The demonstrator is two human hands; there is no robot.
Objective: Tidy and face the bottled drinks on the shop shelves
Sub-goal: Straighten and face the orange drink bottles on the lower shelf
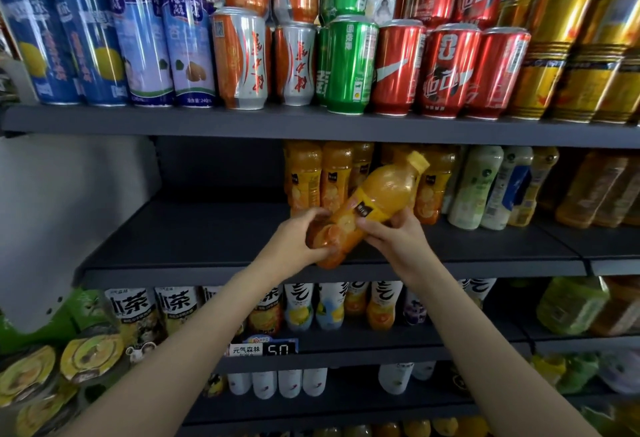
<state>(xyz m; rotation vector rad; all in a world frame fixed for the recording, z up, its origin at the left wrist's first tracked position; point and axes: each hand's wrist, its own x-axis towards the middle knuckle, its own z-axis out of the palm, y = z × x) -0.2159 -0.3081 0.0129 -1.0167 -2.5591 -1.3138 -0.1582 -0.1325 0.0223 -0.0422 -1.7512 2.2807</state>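
Note:
An orange juice bottle (372,199) with a yellow cap is tilted in the air in front of the middle shelf (207,239), cap pointing up and to the right. My left hand (298,239) grips its lower end. My right hand (394,232) holds the bottle's middle from the right, fingers on the label. Behind it, several matching orange juice bottles (318,177) stand upright at the back of the same shelf.
Pale green and white bottles (485,187) and amber tea bottles (595,191) stand right of the juice. Rows of cans (346,62) fill the shelf above. Tea and fruit drink bottles (311,305) line the shelf below. The middle shelf's left half is bare dark board.

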